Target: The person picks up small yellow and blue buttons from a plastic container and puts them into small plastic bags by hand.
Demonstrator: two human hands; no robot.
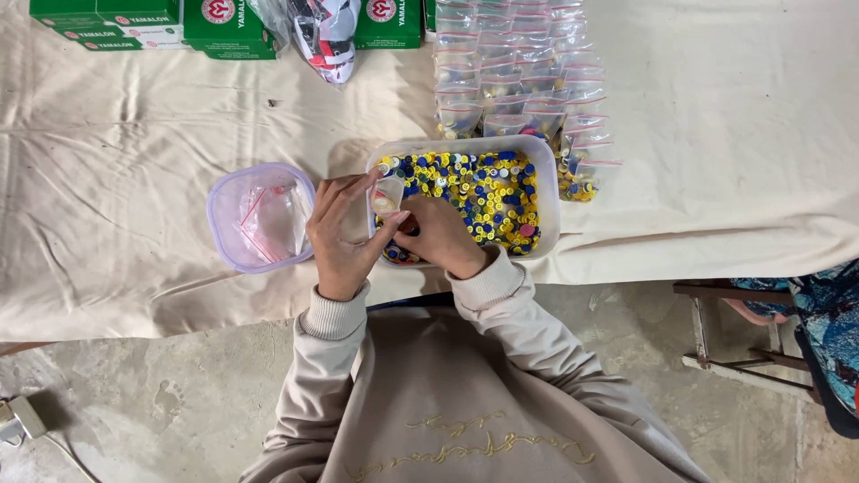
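At far left on the cream cloth (134,179), a round clear tub (259,216) with empty zip bags inside. Just right of it, left hand (343,234) pinching a small clear bag (386,195) open at the fingertips, over the tray's near-left corner. Right hand (441,236) closed beside it, touching the bag's mouth; contents hidden. Beyond, white tray (548,192) of blue and yellow buttons, then rows of filled bags (523,80).

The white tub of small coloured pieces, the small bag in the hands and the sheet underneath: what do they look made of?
The tub looks like translucent white plastic, with light showing through its rim. The coloured pieces seem glossy hard plastic. The small bag held by the left hand and right hand looks like thin clear plastic film. The sheet appears matte woven cloth, creased.
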